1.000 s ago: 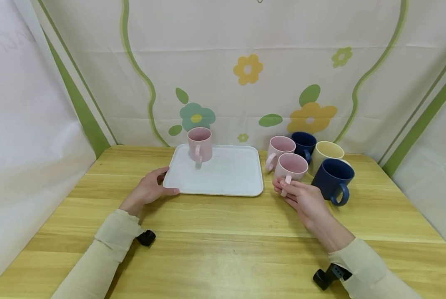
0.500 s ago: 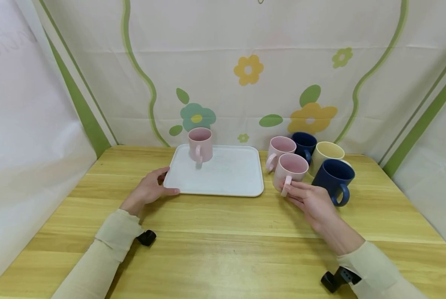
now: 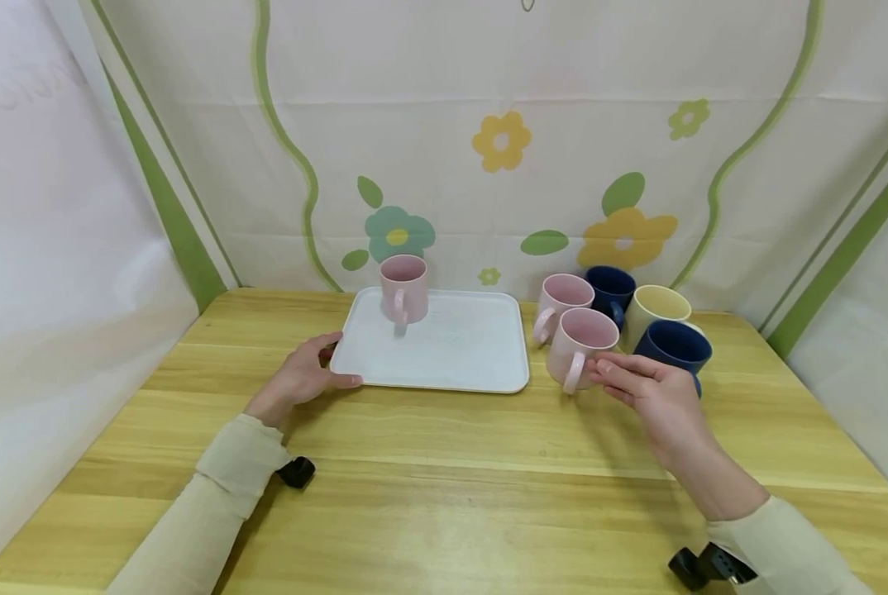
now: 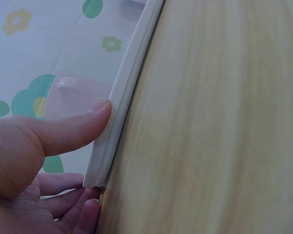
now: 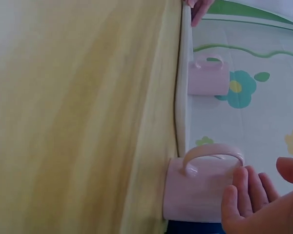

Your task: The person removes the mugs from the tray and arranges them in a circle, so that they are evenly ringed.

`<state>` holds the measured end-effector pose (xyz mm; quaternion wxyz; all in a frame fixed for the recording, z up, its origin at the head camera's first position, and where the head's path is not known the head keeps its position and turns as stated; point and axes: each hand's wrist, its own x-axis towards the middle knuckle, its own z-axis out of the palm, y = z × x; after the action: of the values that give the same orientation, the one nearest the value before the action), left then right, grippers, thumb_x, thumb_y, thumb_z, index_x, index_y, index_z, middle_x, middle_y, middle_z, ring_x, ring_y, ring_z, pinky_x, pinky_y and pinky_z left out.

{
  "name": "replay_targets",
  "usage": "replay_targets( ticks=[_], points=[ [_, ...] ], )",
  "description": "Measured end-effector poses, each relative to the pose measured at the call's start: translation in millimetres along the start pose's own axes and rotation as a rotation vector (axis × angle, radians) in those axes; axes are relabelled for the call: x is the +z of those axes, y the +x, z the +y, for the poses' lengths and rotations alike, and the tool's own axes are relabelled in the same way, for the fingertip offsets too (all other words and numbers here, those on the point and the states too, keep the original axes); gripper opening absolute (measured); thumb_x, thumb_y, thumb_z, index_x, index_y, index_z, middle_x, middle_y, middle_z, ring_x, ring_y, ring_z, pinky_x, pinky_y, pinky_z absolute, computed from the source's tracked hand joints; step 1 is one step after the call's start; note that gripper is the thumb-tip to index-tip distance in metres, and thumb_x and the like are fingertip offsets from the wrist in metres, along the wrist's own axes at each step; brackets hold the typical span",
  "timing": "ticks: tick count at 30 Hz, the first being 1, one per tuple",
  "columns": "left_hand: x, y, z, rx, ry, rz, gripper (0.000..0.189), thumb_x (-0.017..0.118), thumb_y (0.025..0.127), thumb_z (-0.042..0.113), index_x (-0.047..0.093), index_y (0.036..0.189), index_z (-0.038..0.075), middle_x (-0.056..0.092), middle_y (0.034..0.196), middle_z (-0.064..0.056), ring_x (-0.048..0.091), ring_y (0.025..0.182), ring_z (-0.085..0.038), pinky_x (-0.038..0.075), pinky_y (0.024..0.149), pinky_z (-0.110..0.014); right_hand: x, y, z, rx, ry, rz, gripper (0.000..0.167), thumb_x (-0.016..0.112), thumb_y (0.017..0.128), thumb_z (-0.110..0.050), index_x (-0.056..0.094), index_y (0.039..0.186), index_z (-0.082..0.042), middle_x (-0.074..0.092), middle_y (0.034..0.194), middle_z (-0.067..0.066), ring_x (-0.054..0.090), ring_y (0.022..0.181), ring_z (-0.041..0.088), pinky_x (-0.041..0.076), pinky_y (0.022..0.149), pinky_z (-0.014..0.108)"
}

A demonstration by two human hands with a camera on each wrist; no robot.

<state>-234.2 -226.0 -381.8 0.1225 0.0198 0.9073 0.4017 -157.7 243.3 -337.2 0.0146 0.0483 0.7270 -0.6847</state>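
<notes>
A white tray (image 3: pixel 444 355) lies on the table. A pink mug (image 3: pixel 405 289) stands upright near its back left. My left hand (image 3: pixel 303 372) holds the tray's front left corner; in the left wrist view the thumb (image 4: pixel 78 131) lies on the rim and the fingers curl round the corner. My right hand (image 3: pixel 656 397) is at the right side of the nearest pink mug (image 3: pixel 580 343), which stands right of the tray, handle toward me. In the right wrist view its fingers are loosely bent by that mug and the thumb is apart; whether the fingertips touch it I cannot tell.
Behind the nearest mug stand another pink mug (image 3: pixel 565 296) and a dark blue mug (image 3: pixel 610 285). A pale yellow mug (image 3: pixel 660 307) and a second dark blue mug (image 3: pixel 670 343), partly hidden by my right hand, stand to its right. A flower-printed curtain (image 3: pixel 429 165) hangs behind the table (image 3: pixel 414 496).
My right hand has let go of the nearest pink mug's handle and moved right to the mug's side. The left hand stays at the tray's corner, and the mugs stand where they were.
</notes>
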Motion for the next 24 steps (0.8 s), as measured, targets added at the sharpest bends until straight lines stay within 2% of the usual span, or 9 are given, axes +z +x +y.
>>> replay_targets(
  ticks=[3, 8, 18, 24],
  points=[
    [0.9, 0.2, 0.4, 0.000, 0.000, 0.000, 0.100, 0.084, 0.093, 0.028, 0.024, 0.166, -0.004, 0.044, 0.159, -0.032, 0.045, 0.143, -0.045, 0.037, 0.123, -0.059, 2.5, 1.4, -5.3, -0.064, 0.047, -0.035, 0.034, 0.077, 0.099, -0.022, 0.076, 0.127, -0.004, 0.083, 0.105, -0.009, 0.078, 0.101, 0.003, 0.060, 0.088, 0.018],
    [1.8, 0.2, 1.3, -0.003, -0.011, 0.004, 0.099, 0.084, 0.093, 0.027, 0.025, 0.166, -0.004, 0.043, 0.160, -0.032, 0.045, 0.144, -0.045, 0.036, 0.124, -0.059, 13.8, 7.7, -14.3, -0.110, 0.054, -0.143, 0.043, 0.074, 0.101, -0.023, 0.069, 0.136, 0.002, 0.082, 0.115, -0.007, 0.076, 0.109, 0.005, 0.059, 0.095, 0.022],
    [1.0, -0.3, -0.1, 0.003, -0.012, 0.016, 0.100, 0.085, 0.092, 0.027, 0.025, 0.166, -0.004, 0.045, 0.159, -0.032, 0.047, 0.140, -0.043, 0.037, 0.123, -0.058, 52.4, 27.9, -22.2, -0.175, -0.082, -0.271, 0.045, 0.069, 0.105, -0.025, 0.063, 0.139, 0.004, 0.079, 0.123, -0.004, 0.076, 0.112, 0.009, 0.059, 0.099, 0.023],
    [1.4, -0.8, 0.2, 0.005, -0.010, 0.016, 0.100, 0.085, 0.092, 0.027, 0.025, 0.166, -0.004, 0.046, 0.158, -0.032, 0.047, 0.140, -0.043, 0.037, 0.122, -0.058, 77.9, 39.3, -21.7, -0.162, -0.116, -0.309, 0.046, 0.067, 0.106, -0.027, 0.062, 0.143, -0.001, 0.076, 0.132, 0.003, 0.074, 0.116, 0.012, 0.058, 0.101, 0.027]
  ],
)
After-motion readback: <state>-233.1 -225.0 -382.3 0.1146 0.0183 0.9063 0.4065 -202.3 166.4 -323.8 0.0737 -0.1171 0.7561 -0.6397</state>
